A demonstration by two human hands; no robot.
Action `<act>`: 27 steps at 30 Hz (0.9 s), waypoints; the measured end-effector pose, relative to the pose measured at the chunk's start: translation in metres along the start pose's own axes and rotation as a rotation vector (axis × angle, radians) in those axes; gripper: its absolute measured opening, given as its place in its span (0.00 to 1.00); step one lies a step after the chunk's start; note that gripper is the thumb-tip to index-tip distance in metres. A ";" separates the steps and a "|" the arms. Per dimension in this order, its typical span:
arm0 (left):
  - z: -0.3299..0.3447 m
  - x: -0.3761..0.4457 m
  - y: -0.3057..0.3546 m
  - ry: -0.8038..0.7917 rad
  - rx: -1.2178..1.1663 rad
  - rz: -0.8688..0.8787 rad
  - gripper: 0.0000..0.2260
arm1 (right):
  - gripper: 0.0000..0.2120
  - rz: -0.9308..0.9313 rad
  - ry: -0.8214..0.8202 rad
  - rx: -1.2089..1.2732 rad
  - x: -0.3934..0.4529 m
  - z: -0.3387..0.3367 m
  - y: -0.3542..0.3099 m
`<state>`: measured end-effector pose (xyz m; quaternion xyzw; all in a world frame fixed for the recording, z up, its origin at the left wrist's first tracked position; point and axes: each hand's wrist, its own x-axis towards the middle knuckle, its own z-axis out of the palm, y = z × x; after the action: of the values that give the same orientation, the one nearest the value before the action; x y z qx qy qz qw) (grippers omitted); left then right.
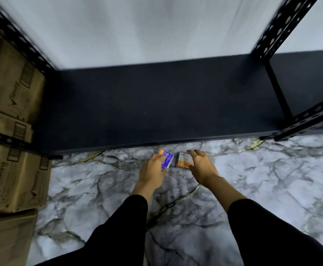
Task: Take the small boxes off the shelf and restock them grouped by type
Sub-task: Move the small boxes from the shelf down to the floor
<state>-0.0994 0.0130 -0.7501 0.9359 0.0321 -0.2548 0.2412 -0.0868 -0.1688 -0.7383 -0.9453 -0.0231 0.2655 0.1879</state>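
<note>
Your hands get broad open room across the dark shelf (156,104) board, wall to front edge. Cardboard cartons (9,116) block the left side, and perforated black uprights (283,29) with a cross brace (310,120) fence the right. The marble floor (272,179) below lies open.

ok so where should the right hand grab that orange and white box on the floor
The orange and white box seems to lie flat on the marble floor, so pinch its two long side edges from above; the right hand hovers there, fingers spread.

Head-worn view, steeply downward
</note>
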 end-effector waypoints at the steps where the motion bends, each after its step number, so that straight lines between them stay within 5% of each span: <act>1: -0.011 -0.004 0.008 0.012 0.011 0.002 0.20 | 0.24 0.004 0.000 0.002 -0.004 -0.010 -0.005; 12: -0.160 -0.090 0.110 0.213 0.125 0.073 0.08 | 0.14 -0.017 0.196 -0.087 -0.098 -0.168 -0.075; 27: -0.381 -0.259 0.269 0.584 0.322 0.258 0.12 | 0.11 -0.163 0.653 -0.129 -0.269 -0.409 -0.172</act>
<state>-0.0995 -0.0292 -0.2184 0.9916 -0.0593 0.0544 0.1013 -0.0990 -0.1878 -0.2195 -0.9854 -0.0540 -0.0692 0.1457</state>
